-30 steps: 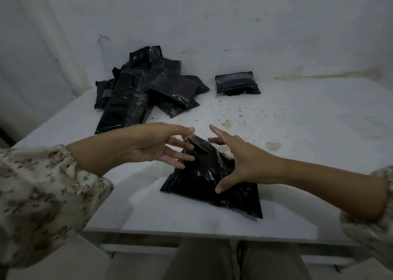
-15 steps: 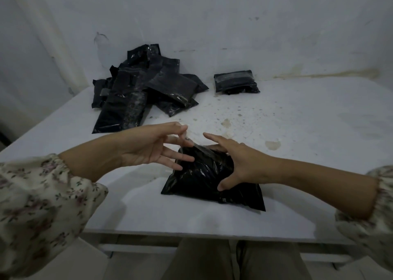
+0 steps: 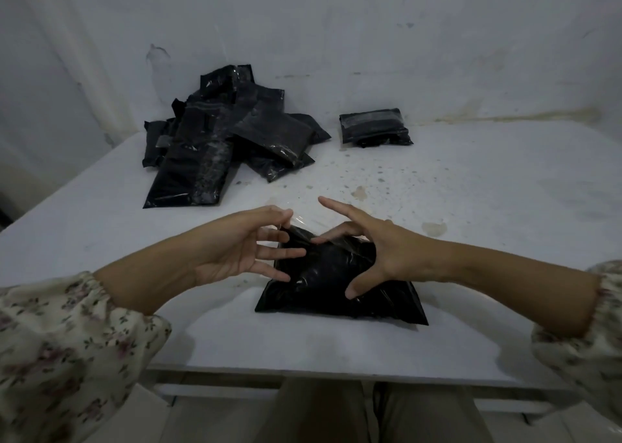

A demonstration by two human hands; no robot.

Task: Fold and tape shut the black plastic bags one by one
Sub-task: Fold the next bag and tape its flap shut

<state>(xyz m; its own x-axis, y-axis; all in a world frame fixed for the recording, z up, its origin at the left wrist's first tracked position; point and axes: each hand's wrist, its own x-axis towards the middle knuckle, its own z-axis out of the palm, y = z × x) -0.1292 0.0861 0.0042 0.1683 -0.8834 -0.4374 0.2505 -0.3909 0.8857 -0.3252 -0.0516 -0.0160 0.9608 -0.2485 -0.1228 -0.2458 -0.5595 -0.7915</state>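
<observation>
A black plastic bag (image 3: pixel 323 274) lies folded near the front edge of the white table (image 3: pixel 471 207). My left hand (image 3: pixel 242 247) hovers at its far left corner, thumb and forefinger pinching the end of a clear tape strip (image 3: pixel 301 221), the other fingers spread. The faint strip runs along the bag's far folded edge toward my right hand (image 3: pixel 383 251). That hand is spread over the bag, thumb pressing its middle, one bent finger touching the fold, and another finger pointing straight out.
A heap of several black bags (image 3: pixel 215 146) sits at the back left by the wall. One taped, folded bag (image 3: pixel 373 126) lies alone at the back centre. The table top is stained and speckled; my knees show under its front edge.
Both hands have come down closer to the bag's far edge with the tape. My right hand's bent finger now touches the fold. The bag has barely shifted.
</observation>
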